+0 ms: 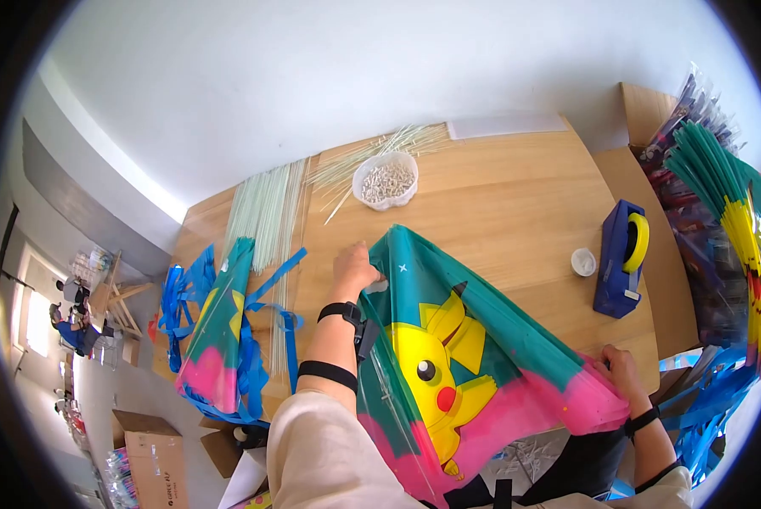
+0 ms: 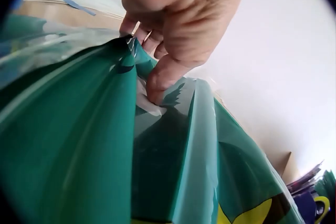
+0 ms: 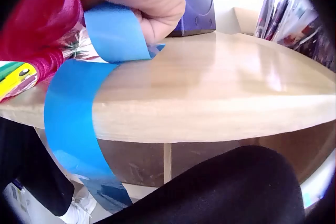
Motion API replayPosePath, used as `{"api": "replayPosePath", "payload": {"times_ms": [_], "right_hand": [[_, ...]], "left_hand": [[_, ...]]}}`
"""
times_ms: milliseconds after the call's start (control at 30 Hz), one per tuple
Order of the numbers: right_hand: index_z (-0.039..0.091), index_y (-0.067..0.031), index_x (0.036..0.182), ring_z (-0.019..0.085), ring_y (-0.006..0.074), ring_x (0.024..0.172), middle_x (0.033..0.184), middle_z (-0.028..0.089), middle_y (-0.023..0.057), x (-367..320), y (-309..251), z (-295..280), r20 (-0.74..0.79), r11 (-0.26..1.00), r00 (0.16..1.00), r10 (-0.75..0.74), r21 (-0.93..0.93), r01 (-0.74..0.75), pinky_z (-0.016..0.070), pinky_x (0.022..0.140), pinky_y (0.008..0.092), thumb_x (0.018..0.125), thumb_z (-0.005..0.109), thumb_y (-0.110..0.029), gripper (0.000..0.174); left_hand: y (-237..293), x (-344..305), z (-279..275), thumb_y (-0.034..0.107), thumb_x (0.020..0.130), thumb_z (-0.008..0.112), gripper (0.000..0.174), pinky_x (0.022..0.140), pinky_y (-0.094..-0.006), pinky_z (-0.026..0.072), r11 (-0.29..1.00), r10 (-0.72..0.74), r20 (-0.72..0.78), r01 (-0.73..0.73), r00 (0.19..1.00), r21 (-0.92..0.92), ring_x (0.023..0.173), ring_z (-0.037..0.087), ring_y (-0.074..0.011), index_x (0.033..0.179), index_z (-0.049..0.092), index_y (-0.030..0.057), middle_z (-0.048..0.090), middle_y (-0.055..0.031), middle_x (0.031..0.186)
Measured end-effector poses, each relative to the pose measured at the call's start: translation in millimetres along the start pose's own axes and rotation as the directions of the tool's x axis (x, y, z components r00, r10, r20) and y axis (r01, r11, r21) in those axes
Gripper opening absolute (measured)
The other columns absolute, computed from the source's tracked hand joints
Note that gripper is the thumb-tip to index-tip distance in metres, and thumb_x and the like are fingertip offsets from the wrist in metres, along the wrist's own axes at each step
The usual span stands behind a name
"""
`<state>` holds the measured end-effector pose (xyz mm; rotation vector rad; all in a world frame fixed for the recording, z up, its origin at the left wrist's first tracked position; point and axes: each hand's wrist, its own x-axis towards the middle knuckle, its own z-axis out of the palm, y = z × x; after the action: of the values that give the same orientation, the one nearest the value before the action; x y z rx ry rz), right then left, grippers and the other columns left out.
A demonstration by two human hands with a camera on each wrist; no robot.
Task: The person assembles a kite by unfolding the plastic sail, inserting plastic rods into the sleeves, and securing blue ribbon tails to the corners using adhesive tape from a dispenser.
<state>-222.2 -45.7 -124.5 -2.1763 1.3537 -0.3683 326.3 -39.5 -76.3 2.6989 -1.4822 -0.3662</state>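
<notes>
On my head cam, L hand (image 1: 354, 270) pinches teal tip of Pikachu kite (image 1: 448, 373), draped over near edge of table (image 1: 516, 187). R hand (image 1: 622, 373) grips bunched pink corner; blue ribbon (image 3: 71, 113) loops by fingers, can't tell if held. Tape dispenser (image 1: 611, 263) beyond R hand, bowl (image 1: 387, 204) w/ white pcs beyond tip.

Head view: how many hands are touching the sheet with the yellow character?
2: the left hand holds the printed sheet at its green upper corner, and the right hand grips its pink end. No third hand on it shows.
</notes>
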Motion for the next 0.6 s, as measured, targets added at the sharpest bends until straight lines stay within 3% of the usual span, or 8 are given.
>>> {"api": "replayPosePath", "payload": {"times_ms": [67, 133, 167, 267, 333, 533, 567, 600], "right_hand": [[0.056, -0.0004, 0.074, 0.058, 0.04, 0.063, 0.065, 0.058, 0.021, -0.6, -6.3, -0.9, -0.026, 0.999, 0.999, -0.017, -0.036, 0.016, 0.0442, 0.055, 0.0434, 0.076, 0.068, -0.013, 0.017], [0.055, -0.0004, 0.073, 0.058, 0.0403, 0.062, 0.064, 0.058, 0.0209, -2.4, -0.7, 4.9, -0.049, 0.999, 0.998, -0.027, -0.041, 0.025, 0.0441, 0.054, 0.0435, 0.075, 0.068, -0.012, 0.018], [0.055, -0.0003, 0.072, 0.057, 0.0406, 0.062, 0.064, 0.057, 0.0208, -2.0, 1.5, 6.1, -0.073, 0.998, 0.997, -0.037, -0.048, 0.034, 0.0441, 0.054, 0.0437, 0.075, 0.069, -0.012, 0.018], [0.054, -0.0003, 0.072, 0.058, 0.0414, 0.063, 0.064, 0.057, 0.0213, -2.1, -6.1, 3.5, -0.067, 1.0, 0.998, -0.012, -0.027, 0.01, 0.0444, 0.054, 0.0444, 0.075, 0.068, -0.009, 0.017], [0.053, -0.0004, 0.072, 0.058, 0.0418, 0.063, 0.064, 0.057, 0.0216, -1.9, -6.7, 5.8, -0.08, 0.998, 0.997, -0.021, -0.054, 0.017, 0.0444, 0.055, 0.0449, 0.075, 0.067, -0.008, 0.016], [0.05, -0.001, 0.075, 0.058, 0.0429, 0.065, 0.065, 0.057, 0.0226, -5.1, 7.0, 19.4, -0.143, 0.998, 0.988, 0.05, -0.038, -0.056, 0.0441, 0.055, 0.0465, 0.078, 0.063, -0.006, 0.014], [0.05, -0.0012, 0.076, 0.058, 0.0429, 0.065, 0.065, 0.057, 0.0226, -5.4, 8.8, 20.8, -0.191, 0.996, 0.98, 0.048, -0.058, -0.06, 0.0437, 0.054, 0.0468, 0.079, 0.062, -0.006, 0.014], [0.05, -0.0012, 0.076, 0.058, 0.0429, 0.065, 0.065, 0.057, 0.0226, -3.6, 11.1, 21.3, -0.191, 0.997, 0.98, 0.049, -0.057, -0.061, 0.0437, 0.054, 0.0468, 0.079, 0.062, -0.006, 0.014]], "left_hand": [[-6.0, 9.8, 7.4, 0.023, 0.058, 0.085, 0.079, 0.094, -0.0398, 0.0465, 0.999, -0.003, -0.019, 0.004, 1.0, 0.048, 0.111, 0.058, -0.0353, 0.126, 0.054, -0.0013, 0.062, -0.0186, 0.119], [-21.6, 23.6, 22.6, 0.018, 0.055, 0.086, 0.067, 0.085, -0.0402, 0.05, 0.972, 0.106, 0.033, -0.097, 0.994, -0.213, 0.1, 0.063, -0.0353, 0.114, 0.061, -0.0032, 0.066, -0.0196, 0.108], [-25.1, 26.3, 30.9, 0.018, 0.055, 0.086, 0.067, 0.085, -0.0402, 0.05, 0.972, 0.106, 0.032, -0.096, 0.994, -0.216, 0.1, 0.063, -0.0353, 0.114, 0.061, -0.0032, 0.066, -0.0196, 0.108], [-29.2, 28.9, 38.9, 0.013, 0.056, 0.087, 0.053, 0.075, -0.0376, 0.0511, 0.919, -0.041, -0.121, -0.01, 0.992, -0.394, 0.088, 0.067, -0.0296, 0.102, 0.065, -0.0039, 0.069, -0.0174, 0.094], [-32.8, 34.3, 39.0, 0.008, 0.06, 0.085, 0.04, 0.067, -0.0352, 0.0495, 0.833, -0.065, 0.064, 0.09, 0.996, -0.545, 0.075, 0.065, -0.0221, 0.094, 0.067, -0.0047, 0.068, -0.0134, 0.081], [-29.5, 19.8, 17.0, 0.001, 0.062, 0.082, 0.025, 0.058, -0.0361, 0.0449, 0.848, -0.034, 0.196, 0.132, 0.98, -0.513, 0.064, 0.058, -0.0182, 0.081, 0.066, -0.006, 0.063, -0.009, 0.07], [-46.8, 32.0, 33.1, 0.007, 0.059, 0.084, 0.034, 0.064, -0.0371, 0.0489, 0.892, -0.027, 0.223, 0.124, 0.975, -0.434, 0.067, 0.066, -0.0274, 0.089, 0.07, -0.0025, 0.067, -0.0152, 0.069], [-45.5, 28.7, 30.0, 0.007, 0.059, 0.084, 0.034, 0.064, -0.0371, 0.0489, 0.893, -0.027, 0.223, 0.124, 0.975, -0.433, 0.067, 0.066, -0.0274, 0.089, 0.07, -0.0025, 0.067, -0.0152, 0.069]]}}
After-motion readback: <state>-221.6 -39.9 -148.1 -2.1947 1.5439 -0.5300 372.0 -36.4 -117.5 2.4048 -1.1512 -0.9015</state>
